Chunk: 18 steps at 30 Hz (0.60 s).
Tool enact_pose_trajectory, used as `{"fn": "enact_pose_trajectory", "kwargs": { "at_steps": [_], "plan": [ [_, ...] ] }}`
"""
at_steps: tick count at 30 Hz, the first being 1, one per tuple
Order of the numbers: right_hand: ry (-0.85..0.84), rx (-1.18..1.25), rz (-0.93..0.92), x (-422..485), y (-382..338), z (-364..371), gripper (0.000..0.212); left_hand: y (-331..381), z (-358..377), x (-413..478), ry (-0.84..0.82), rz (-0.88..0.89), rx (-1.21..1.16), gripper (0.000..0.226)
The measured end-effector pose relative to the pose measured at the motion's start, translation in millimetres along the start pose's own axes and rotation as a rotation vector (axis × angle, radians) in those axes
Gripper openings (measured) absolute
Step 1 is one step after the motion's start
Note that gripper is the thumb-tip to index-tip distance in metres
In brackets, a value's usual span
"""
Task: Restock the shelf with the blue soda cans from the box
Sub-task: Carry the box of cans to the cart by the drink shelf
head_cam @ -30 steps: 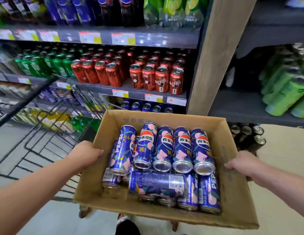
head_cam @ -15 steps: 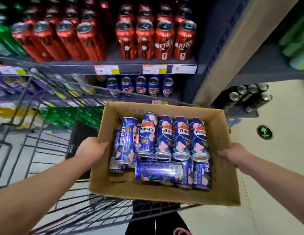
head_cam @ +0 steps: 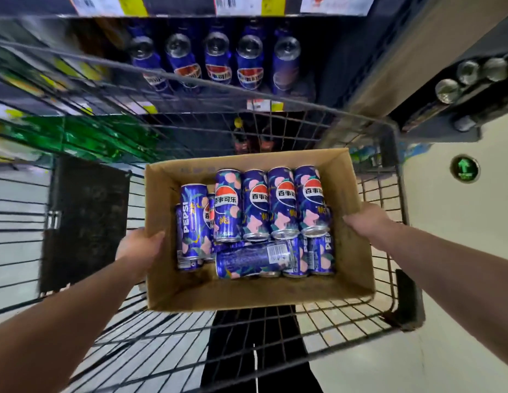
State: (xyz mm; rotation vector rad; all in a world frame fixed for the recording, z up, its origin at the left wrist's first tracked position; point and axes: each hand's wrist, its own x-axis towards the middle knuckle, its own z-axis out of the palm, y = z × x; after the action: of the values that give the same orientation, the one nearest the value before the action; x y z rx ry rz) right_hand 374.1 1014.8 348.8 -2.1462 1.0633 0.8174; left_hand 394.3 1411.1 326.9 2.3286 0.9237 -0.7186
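Note:
An open cardboard box [head_cam: 357, 268] holds several blue soda cans [head_cam: 281, 202] lying on their sides, one of them crosswise at the front. My left hand [head_cam: 139, 248] grips the box's left wall, thumb over the rim. My right hand [head_cam: 366, 219] grips the right wall. The box is inside a wire shopping cart [head_cam: 275, 104]. Beyond the cart, a low shelf [head_cam: 261, 104] carries a row of matching blue cans [head_cam: 218, 61].
The cart's black end panel [head_cam: 85, 222] stands left of the box. Dark cans [head_cam: 471, 78] lie on a shelf at the upper right. A green arrow marker [head_cam: 464, 169] is set in the pale floor at right. My dark trousers show beneath the cart.
The view has tilted downward. The box has gone down into the wire cart, with both hands still gripping its sides. The red cans above have left the frame.

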Motion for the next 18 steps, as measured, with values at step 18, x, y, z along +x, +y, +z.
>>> {"fn": "enact_pose_trajectory", "kwargs": {
  "at_steps": [18],
  "plan": [
    [0.035,-0.104,0.008,74,14,59,0.030,-26,66,62,-0.103,-0.124,0.048,0.031]
  ]
}}
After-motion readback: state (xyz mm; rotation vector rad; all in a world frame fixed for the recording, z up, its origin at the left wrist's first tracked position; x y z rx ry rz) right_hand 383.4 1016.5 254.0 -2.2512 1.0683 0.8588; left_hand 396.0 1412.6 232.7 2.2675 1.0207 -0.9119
